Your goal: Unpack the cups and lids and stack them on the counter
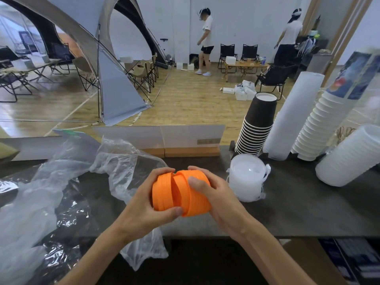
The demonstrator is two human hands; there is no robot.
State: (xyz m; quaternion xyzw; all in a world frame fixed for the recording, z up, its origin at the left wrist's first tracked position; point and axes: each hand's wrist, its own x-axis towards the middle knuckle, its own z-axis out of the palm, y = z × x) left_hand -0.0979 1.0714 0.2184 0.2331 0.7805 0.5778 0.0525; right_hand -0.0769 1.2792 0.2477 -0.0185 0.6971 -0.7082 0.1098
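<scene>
Both hands hold a sideways stack of orange lids point(181, 192) above the dark counter point(298, 212). My left hand point(148, 208) grips the stack's left part, thumb under it. My right hand point(213, 196) grips the right part, thumb on top. The stack is split at a slant near its middle. An upright stack of clear lids point(246, 177) stands just right of my hands. Behind it stand a stack of black cups point(259, 124), a tall white sleeve of cups point(294, 116) and a leaning stack of white cups point(324, 124).
Crumpled clear plastic bags point(61, 182) cover the counter's left half and hang over its front edge. Another white cup stack point(349, 155) lies tilted at the far right. A low card divider point(174, 138) lines the counter's back. Two people stand far off in the room.
</scene>
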